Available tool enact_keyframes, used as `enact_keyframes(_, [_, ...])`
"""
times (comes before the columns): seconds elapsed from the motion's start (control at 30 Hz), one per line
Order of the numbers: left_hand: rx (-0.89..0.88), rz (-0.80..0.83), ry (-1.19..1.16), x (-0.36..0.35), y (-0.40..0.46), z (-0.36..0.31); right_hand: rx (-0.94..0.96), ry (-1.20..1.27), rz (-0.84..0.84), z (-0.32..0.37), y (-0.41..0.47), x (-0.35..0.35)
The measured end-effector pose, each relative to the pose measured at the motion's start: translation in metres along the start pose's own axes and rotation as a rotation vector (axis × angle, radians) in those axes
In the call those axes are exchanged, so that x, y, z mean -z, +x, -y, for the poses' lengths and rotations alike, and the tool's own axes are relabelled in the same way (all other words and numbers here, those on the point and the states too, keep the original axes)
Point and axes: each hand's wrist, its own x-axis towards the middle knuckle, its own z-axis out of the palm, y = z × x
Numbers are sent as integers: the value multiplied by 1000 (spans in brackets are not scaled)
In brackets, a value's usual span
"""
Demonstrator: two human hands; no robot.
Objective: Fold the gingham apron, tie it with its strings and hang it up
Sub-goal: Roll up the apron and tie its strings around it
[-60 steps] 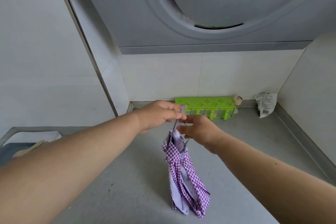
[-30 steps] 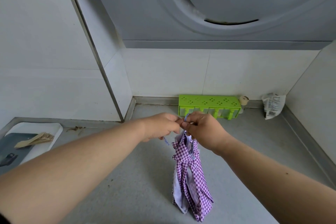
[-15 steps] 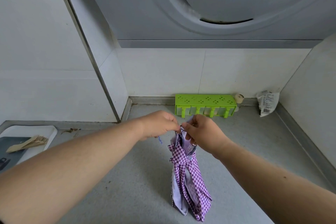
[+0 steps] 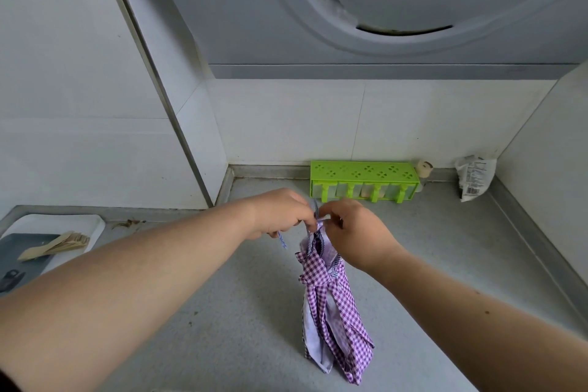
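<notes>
The scene is evenly and softly lit by diffuse, cool light; no glare is seen. A faint, blurred shadow is cast on the grey counter (image 4: 222, 328) left of the gingham apron (image 4: 331, 302). Straight wall edges are bowed by wide-angle distortion toward the frame borders. The forearms nearest the lens are rendered slightly soft.

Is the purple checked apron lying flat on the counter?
No, the folded apron hangs down bunched, held up at its top by both hands, left hand and right hand, above the counter.
</notes>
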Motion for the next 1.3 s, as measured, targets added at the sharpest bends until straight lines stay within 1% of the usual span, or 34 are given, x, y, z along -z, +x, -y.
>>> enact_keyframes(0.1, [13, 4, 7, -1, 0, 1, -3, -21, 41, -4, 3, -4])
enact_keyframes(0.27, [61, 26, -48, -4, 2, 5, -45, 68, -21, 1, -2, -3])
enact_keyframes(0.33, [91, 30, -92, -4, 3, 7, -20, 92, -33, 2, -5, -2])
enact_keyframes(0.43, [114, 26, -148, -4, 2, 7, 48, 14, -49, 0, -2, -5])
enact_keyframes(0.57, [95, 35, -154, -4, 1, 8, 8, -21, -7, -3, 5, -11])
enact_keyframes(0.67, [83, 50, -163, -5, 1, 9, -39, 67, 48, 0, 6, -8])
enact_keyframes(0.73, [83, 56, -161, -4, -1, 10, -82, 173, 116, -1, 5, -6])
enact_keyframes(0.8, [95, 75, -166, -3, -1, 12, -93, 241, 139, -3, 3, -7])
enact_keyframes(0.93, [109, 106, -195, -3, -2, 15, -85, 295, 116, -5, 1, -12])
enact_keyframes(1.1, [96, 78, -188, -1, -4, 17, -42, 161, 112, -2, -1, -15])
enact_keyframes(1.23, [102, 94, -210, -2, -4, 18, -1, 251, 26, -1, -8, -16])
enact_keyframes(1.3, [103, 101, -211, -3, -4, 19, 16, 297, 9, 1, -9, -17])
